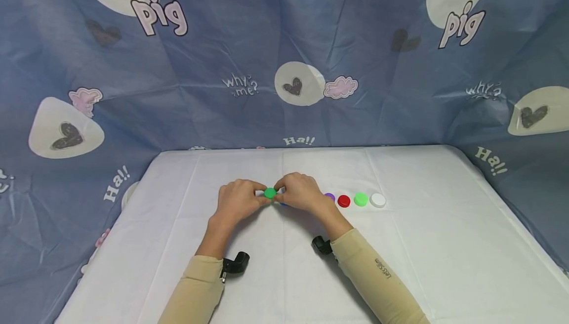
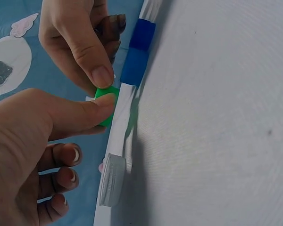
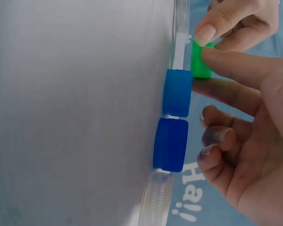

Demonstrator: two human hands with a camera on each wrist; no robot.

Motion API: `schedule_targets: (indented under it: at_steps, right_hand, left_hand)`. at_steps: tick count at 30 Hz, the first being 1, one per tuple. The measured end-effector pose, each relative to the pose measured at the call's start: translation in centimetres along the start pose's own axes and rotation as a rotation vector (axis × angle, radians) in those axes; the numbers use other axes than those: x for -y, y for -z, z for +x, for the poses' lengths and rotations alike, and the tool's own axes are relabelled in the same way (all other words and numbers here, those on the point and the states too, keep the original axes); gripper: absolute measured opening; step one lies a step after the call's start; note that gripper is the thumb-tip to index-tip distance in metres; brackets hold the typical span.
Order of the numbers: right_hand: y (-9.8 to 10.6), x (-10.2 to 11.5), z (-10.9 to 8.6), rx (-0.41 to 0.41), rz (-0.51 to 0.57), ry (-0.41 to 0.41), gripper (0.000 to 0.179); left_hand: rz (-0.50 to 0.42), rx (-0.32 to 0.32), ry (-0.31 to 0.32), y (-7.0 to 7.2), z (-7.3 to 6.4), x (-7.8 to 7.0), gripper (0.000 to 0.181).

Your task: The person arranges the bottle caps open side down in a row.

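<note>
A green bottle cap [image 1: 269, 193] is raised above the white table, between my two hands. My left hand [image 1: 240, 198] pinches one side of it between thumb and forefinger, with the other fingers curled loosely below in the left wrist view. From the opposite side my right hand [image 1: 303, 191] pinches the same cap. A lighter blue cap [image 3: 178, 92] and a darker blue cap [image 3: 171, 145] sit side by side on the table near the right hand, mostly hidden by it in the head view. A ridged whitish cap [image 2: 113, 181] stands below the left hand in the left wrist view.
To the right of the right hand, a purple cap [image 1: 329, 196], a red cap [image 1: 344, 201], a light green cap [image 1: 361, 199] and a white cap [image 1: 378, 200] lie in a row. A blue printed cloth [image 1: 249, 116] hangs behind the white-covered table [image 1: 444, 245].
</note>
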State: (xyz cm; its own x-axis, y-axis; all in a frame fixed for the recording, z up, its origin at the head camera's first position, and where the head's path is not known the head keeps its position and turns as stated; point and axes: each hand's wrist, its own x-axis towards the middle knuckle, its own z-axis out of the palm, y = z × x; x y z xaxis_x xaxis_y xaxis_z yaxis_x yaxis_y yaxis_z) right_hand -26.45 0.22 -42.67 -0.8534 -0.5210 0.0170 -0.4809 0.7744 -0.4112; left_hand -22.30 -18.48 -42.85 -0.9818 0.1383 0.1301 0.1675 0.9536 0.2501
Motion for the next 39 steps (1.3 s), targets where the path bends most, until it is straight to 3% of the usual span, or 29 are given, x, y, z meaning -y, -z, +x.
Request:
schedule_targets:
  at_steps: [20,39]
  right_hand:
    - [-0.64,0.50,-0.39,-0.015,-0.145,0.050,0.024]
    - [-0.60,0.66,-0.48,-0.016,-0.163,0.049,0.024]
  left_hand:
    - [0.050,0.031,0.018,-0.93,-0.15,-0.34,0.037]
    - [0.054,0.024,0.018,-1.03,-0.20,-0.01,0.039]
